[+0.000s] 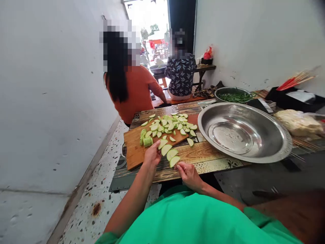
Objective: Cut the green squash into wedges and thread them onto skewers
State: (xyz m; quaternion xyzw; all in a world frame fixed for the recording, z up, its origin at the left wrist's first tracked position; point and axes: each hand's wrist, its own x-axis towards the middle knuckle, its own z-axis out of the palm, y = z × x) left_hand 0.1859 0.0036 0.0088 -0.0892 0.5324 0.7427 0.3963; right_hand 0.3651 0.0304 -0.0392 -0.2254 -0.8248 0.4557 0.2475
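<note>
My left hand pinches a half-moon zucchini slice at the far end of a short row. My right hand is closed at the near end, where a thin skewer seems to run into the row; its stick is mostly hidden. Between my hands several threaded zucchini slices overlap, held above the table. Past them, a wooden cutting board bears a heap of loose zucchini slices. A stacked cut piece of zucchini lies on the board near my left fingers.
A wide metal basin stands on the patterned table to the right. Behind it are a bowl of green vegetables and a black box with skewers. A pale bagged bundle lies far right. Two people sit ahead, facing away.
</note>
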